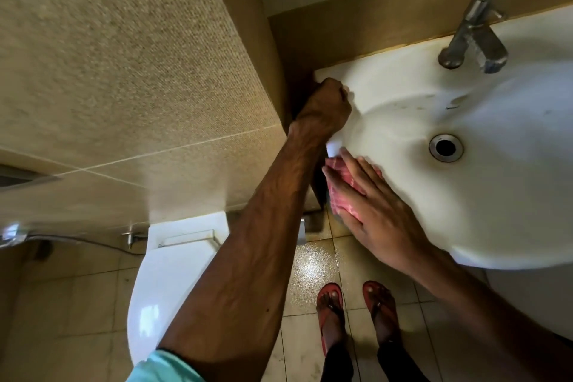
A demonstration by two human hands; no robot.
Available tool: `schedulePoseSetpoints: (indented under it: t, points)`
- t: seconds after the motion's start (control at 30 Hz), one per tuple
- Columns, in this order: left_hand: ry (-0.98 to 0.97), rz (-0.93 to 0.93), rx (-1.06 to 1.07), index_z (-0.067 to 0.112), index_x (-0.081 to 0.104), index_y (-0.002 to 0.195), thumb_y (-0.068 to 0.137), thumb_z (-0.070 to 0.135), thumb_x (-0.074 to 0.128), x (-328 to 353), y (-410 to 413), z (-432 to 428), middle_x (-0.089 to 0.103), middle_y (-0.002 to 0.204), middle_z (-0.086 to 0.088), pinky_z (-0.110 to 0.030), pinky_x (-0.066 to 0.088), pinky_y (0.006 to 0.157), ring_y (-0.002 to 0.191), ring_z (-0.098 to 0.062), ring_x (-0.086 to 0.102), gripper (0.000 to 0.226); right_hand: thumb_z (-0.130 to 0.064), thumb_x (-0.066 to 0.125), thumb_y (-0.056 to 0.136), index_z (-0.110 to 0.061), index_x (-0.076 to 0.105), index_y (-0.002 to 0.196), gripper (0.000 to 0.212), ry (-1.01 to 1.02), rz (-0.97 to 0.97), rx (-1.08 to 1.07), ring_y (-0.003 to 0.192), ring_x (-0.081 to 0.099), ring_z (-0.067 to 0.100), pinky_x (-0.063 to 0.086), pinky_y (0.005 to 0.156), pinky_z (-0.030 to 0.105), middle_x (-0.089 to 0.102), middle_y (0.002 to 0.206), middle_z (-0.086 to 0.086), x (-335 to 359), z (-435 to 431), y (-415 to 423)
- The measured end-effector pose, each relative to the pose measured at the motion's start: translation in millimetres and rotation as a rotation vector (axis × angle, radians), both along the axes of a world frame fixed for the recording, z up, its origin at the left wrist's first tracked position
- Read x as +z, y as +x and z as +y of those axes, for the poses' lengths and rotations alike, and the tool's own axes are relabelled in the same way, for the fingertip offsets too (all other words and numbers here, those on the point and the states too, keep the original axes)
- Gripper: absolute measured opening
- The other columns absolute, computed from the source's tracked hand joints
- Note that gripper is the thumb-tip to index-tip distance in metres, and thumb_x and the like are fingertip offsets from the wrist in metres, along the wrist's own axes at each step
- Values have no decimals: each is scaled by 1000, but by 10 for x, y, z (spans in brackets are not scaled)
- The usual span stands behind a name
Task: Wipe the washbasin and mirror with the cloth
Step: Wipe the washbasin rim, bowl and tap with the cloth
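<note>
Right hand (376, 220) fingers (348, 175) are straight and a bit spread, pressing flat on the pink cloth (334, 165), which sits right under them on the washbasin's (496, 195) front-left rim. The cloth's bunched into a longish strip running along that rim, poking out past the fingertips. Left hand (325, 108) is curled tight over the washbasin's left rim, further back.
</note>
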State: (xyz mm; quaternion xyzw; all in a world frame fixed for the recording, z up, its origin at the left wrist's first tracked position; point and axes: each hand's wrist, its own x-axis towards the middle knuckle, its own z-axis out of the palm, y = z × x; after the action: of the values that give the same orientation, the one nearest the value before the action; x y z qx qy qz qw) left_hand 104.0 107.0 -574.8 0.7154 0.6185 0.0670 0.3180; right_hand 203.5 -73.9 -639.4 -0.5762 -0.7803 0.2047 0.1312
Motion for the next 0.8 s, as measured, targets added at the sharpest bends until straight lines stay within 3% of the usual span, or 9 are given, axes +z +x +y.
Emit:
schedulePoseSetpoints:
  t: [0.1, 0.2, 0.27, 0.37, 0.43, 0.5, 0.57, 0.73, 0.8]
  points:
    - [-16, 9, -6, 0, 63, 119, 108, 24, 41, 7, 8, -29, 70, 109, -18, -27, 41, 67, 98, -34, 68, 35, -33, 61, 100, -23, 31, 163, 70, 34, -12, -44, 161, 14, 35, 23, 130, 48, 19, 173, 9, 17, 371, -138]
    - [-10, 41, -28, 6, 64, 128, 105, 18, 44, 40, 22, -85, 69, 118, -11, -29, 50, 75, 101, -25, 68, 32, -33, 58, 100, -19, 38, 159, 64, -6, -13, -81, 159, 17, 39, 27, 127, 54, 27, 170, 12, -8, 624, -235]
    - [1, 48, -43, 7, 64, 131, 104, 16, 45, 34, 37, -110, 67, 126, -8, -31, 56, 83, 105, -22, 67, 33, -38, 54, 102, -19, 26, 164, 70, -45, 22, -93, 160, 15, 37, 31, 126, 56, 21, 172, 12, -5, 537, -201]
    - [36, 102, -107, 10, 63, 129, 104, 17, 43, -3, 67, -153, 64, 126, -10, -30, 51, 79, 107, -27, 65, 32, -53, 37, 105, -21, 1, 167, 79, -152, 63, -166, 157, 28, 35, 48, 112, 48, 11, 175, 10, 82, 141, 2]
    - [49, 189, -165, 11, 52, 137, 105, 22, 40, -59, 67, -192, 51, 143, -15, -33, 48, 87, 124, -35, 56, 36, -59, 23, 103, -20, -3, 167, 80, -263, 8, -193, 154, 34, 36, 49, 111, 49, 15, 174, 10, 159, -111, 166]
    - [24, 210, -199, 11, 37, 151, 106, 22, 39, -114, 41, -233, 25, 164, -16, -40, 44, 110, 144, -41, 38, 46, -56, 23, 104, -20, -5, 166, 77, -338, -32, -167, 157, 28, 34, 41, 118, 49, 11, 175, 9, 221, -226, 283]
    - [3, 176, -203, 12, 27, 157, 107, 20, 38, -133, -4, -248, 9, 169, -14, -42, 35, 120, 152, -41, 23, 52, -50, 26, 108, -21, -6, 166, 72, -408, 21, -173, 160, 16, 31, 27, 126, 48, 3, 176, 7, 237, -189, 284]
    - [4, 190, -220, 12, 24, 158, 107, 23, 39, -184, -15, -227, 5, 170, -14, -44, 34, 121, 153, -41, 20, 55, -48, 15, 112, -15, -3, 166, 66, -502, 220, -273, 162, -7, 27, 0, 132, 49, -7, 175, 12, 11, 409, 69]
    - [35, 221, -230, 11, 25, 157, 107, 25, 39, -222, -23, -222, 7, 169, -15, -47, 38, 118, 151, -42, 24, 55, -42, 14, 113, -12, 1, 166, 62, -440, 124, -228, 161, -14, 34, -5, 131, 54, -12, 173, 17, -220, 679, 52]
